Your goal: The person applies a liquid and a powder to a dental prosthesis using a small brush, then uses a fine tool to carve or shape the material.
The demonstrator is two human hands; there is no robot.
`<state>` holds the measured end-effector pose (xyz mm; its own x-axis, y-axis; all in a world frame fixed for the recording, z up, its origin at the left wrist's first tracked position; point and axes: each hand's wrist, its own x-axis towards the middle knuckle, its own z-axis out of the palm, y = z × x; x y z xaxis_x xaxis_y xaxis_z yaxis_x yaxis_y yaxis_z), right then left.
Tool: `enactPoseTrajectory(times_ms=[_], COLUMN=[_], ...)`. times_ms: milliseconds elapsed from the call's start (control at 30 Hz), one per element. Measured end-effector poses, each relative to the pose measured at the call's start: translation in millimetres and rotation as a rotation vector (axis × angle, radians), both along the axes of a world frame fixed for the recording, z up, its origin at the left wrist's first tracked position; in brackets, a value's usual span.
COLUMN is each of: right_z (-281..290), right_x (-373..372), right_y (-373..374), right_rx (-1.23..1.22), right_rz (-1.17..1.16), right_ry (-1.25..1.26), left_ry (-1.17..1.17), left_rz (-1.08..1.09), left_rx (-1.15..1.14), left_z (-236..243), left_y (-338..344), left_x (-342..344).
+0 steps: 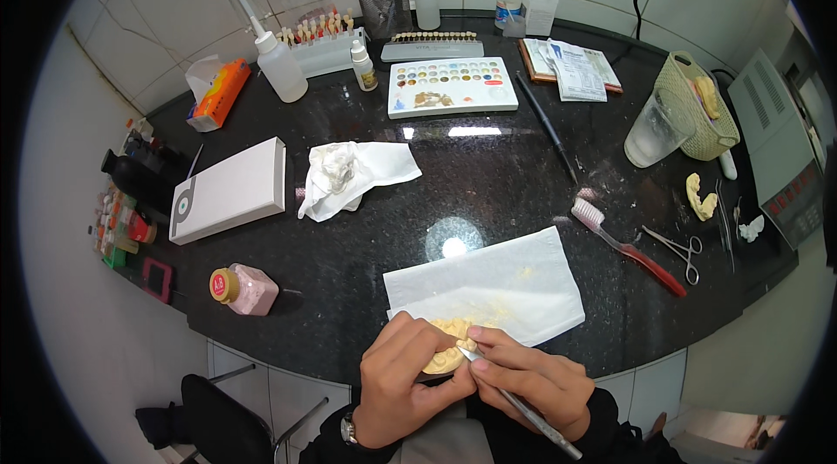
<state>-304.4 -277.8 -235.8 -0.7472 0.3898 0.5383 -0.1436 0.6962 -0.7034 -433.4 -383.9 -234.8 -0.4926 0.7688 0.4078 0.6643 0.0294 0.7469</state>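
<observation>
My left hand [401, 372] is closed around a pale yellow dental cast [443, 361] at the front edge of the bench. My right hand [540, 381] grips a slim metal-handled knife [523, 407], its pale tip at a small tooth-like piece on the cast, with my thumb resting beside it. Parts of the cast are hidden by my fingers. Just beyond my hands lies a white paper sheet [484, 277] dusted with yellow powder.
On the dark bench [375, 246] are a pink-filled jar [257, 290], white box [227, 189], crumpled tissue [340, 172], palette [452, 72], red-handled brush [654, 268], forceps [680, 255], cup [654, 133] and second cast [702, 203]. A chair [222, 416] stands at lower left.
</observation>
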Motion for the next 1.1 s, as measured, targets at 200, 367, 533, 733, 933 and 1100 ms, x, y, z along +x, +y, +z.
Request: enactPoseTrajectory(times_ms=[200, 367, 533, 733, 933, 1100], right_z=[6.2, 6.3, 2.4, 3.1, 4.5, 11.5], right_x=[3.8, 4.5, 1.4, 2.0, 2.8, 4.2], right_y=[3.8, 2.6, 0.3, -0.5, 3.0, 5.8], right_rx=[-0.084, -0.137, -0.086, -0.024, -0.278, -0.369], right_rz=[0.039, 0.039, 0.024, 0.009, 0.038, 0.047], right_ry=[-0.035, -0.019, -0.023, -0.033, 0.062, -0.001], left_ry=[-0.032, -0.053, -0.027, 0.003, -0.135, -0.161], left_rz=[0.003, -0.016, 0.004, 0.009, -0.083, -0.123], left_rx=[0.004, 0.001, -0.008, -0.006, 0.005, -0.009], left_z=[2.7, 2.9, 2.6, 0.7, 6.0, 4.9], left_y=[0.2, -0.2, 1.0, -1.2, -0.7, -2.1], left_x=[2.5, 0.4, 1.2, 2.6, -6.1, -9.3])
